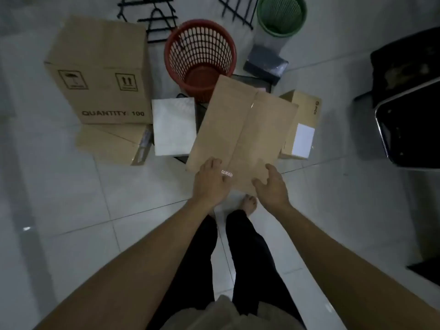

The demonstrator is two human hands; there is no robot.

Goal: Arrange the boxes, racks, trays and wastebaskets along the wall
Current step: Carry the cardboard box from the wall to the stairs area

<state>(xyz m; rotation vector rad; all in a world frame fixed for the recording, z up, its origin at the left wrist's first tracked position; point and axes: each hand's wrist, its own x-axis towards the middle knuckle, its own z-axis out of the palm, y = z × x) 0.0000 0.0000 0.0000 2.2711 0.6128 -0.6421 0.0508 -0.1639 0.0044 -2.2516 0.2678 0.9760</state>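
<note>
Cardboard box [240, 136], flat and taped along its middle, is held at its near edge by both hands above the floor [71, 191]. Left hand [210, 182] grips the near-left corner, fingers [212, 163] curled on top; right hand [273, 184] holds the near-right edge, its fingers [269, 169] spread and bent against the cardboard. Beyond the fingertips stands a red wastebasket [200, 58], farther off a green wastebasket [281, 15]. Left of the fingers lie a white box [175, 127] and a large printed carton [100, 72].
</note>
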